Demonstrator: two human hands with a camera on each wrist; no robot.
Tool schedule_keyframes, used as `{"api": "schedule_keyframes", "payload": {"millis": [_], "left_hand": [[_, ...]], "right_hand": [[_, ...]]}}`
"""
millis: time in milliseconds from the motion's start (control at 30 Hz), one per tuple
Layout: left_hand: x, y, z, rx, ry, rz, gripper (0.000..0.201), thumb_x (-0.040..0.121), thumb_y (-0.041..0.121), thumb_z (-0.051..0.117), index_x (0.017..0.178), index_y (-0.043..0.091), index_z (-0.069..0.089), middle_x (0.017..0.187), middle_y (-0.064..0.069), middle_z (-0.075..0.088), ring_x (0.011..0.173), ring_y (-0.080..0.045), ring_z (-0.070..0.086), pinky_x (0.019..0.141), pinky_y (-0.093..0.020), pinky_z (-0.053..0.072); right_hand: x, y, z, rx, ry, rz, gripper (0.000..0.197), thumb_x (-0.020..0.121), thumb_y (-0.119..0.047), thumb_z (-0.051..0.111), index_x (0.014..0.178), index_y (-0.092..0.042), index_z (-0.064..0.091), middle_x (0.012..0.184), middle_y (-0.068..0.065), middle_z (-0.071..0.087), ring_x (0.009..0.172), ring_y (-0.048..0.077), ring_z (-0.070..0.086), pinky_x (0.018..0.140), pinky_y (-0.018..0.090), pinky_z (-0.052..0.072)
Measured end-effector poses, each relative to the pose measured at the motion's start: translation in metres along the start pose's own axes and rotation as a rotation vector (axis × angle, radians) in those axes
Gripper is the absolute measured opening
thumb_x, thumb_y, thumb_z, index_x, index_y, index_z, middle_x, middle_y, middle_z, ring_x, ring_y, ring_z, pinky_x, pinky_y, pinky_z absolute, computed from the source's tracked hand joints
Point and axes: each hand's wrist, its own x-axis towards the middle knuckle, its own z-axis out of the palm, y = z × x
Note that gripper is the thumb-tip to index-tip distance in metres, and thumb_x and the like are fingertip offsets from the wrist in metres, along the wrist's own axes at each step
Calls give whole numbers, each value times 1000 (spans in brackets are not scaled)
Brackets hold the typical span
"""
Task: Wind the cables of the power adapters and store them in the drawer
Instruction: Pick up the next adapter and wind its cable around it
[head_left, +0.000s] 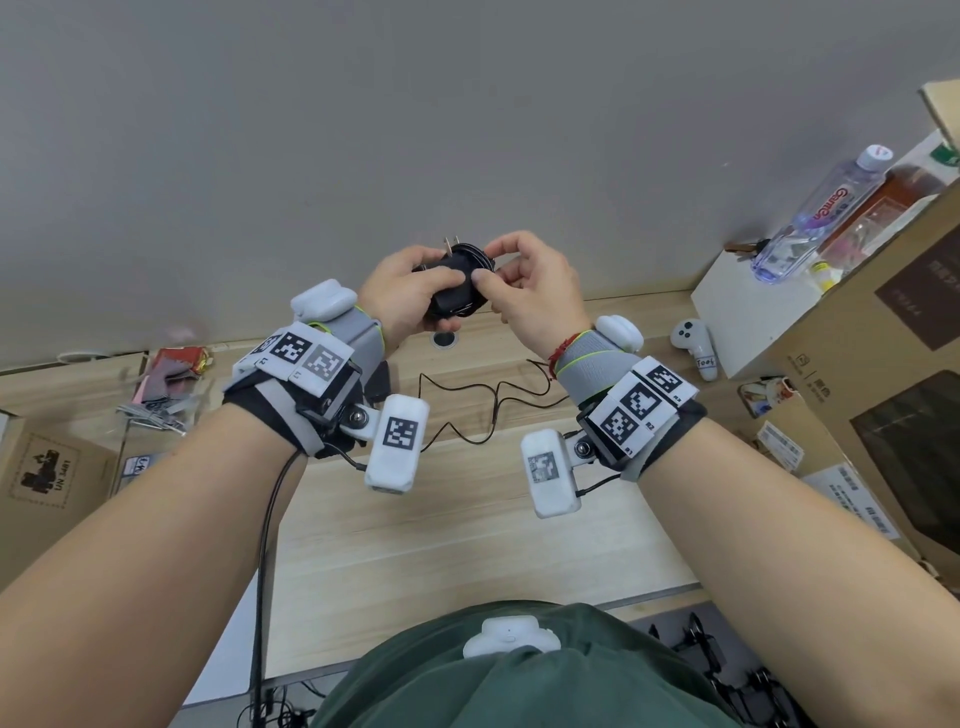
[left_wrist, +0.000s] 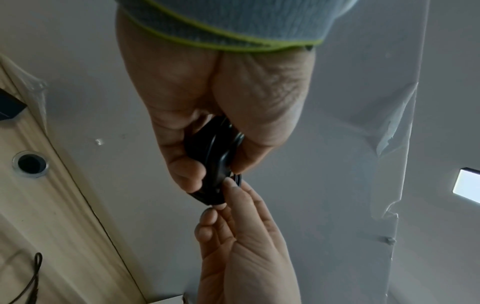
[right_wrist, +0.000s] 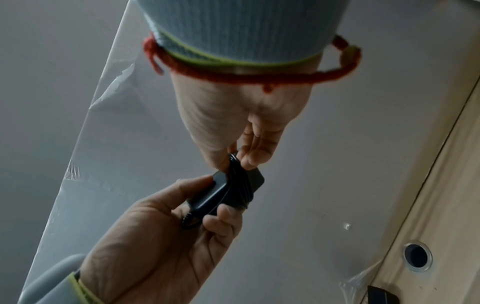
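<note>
A black power adapter (head_left: 451, 290) with two metal prongs is held up in front of the grey wall, above the wooden desk. Its thin black cable is wound round the body (right_wrist: 237, 185). My left hand (head_left: 410, 291) grips the adapter body (left_wrist: 213, 156), thumb on top and fingers underneath. My right hand (head_left: 519, 283) pinches the wound cable (right_wrist: 233, 159) at the adapter's right end between thumb and fingertips. A second black cable (head_left: 483, 402) lies loose in loops on the desk under my wrists, running to a black adapter (head_left: 382, 379) half hidden behind my left wrist.
The desk (head_left: 467, 525) has a round cable hole (head_left: 443, 339) near the wall. Cardboard boxes (head_left: 878, 332), a water bottle (head_left: 818, 213) and a white controller (head_left: 693, 345) crowd the right side. A box (head_left: 47, 478) and clutter (head_left: 166, 384) sit at the left. More black adapters (head_left: 727, 670) lie below the desk edge at lower right.
</note>
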Motion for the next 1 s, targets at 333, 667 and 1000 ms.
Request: {"api": "schedule_keyframes", "payload": {"millis": [333,667,1000], "left_hand": [[2,-2,-14,-147,-23,-81,44,95,51,53,93,8,65,78,-15,68,42,-19,48,34,-18,35],[-5,-11,-20,-37,-169,8,41,71,34,72,101,7,70,82,-10,72,48,-17,58,44,-16,44],[-4,-14,-16,174,-145,71,38,77,28,79,107,6,72,77,-12,67,46,-14,57,43,-16,43]], "right_hand": [[0,0,-14,229,-236,-64,21,87,-4,70,91,-21,61,117,6,60,92,9,67,78,20,52],[7,4,-10,212,-195,-23,22,90,-1,65,84,-20,55,95,20,70,81,22,68,82,38,59],[6,6,-10,24,-88,-38,25,88,-11,68,79,-28,53,81,7,71,76,24,72,70,37,61]]}}
